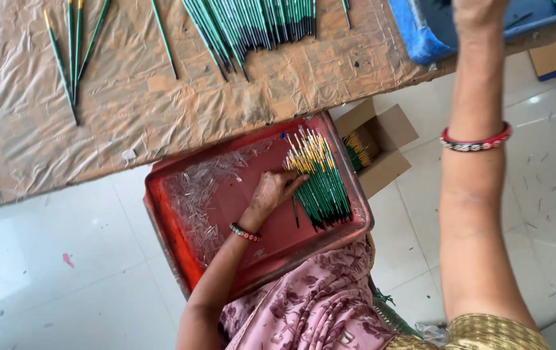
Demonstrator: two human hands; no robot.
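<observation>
A red tray (161, 214) rests on my lap, over pink flowered cloth. On its right side lies a bundle of green-handled brushes with yellow tips (323, 188). My left hand (275, 191) lies in the tray with its fingertips against the bundle's left edge and no brush visibly gripped. A heap of small clear plastic tubes (197, 194) covers the tray's left part. My right arm stretches up the right side, and my right hand (479, 10) reaches the blue bin (420, 32) at the top edge, fingers out of frame.
A table under a wrinkled brown sheet (129, 110) carries a row of green brushes (252, 23) and a few loose ones (70, 58). An open cardboard box (388, 129) with more brushes sits on the white tiled floor beside the tray.
</observation>
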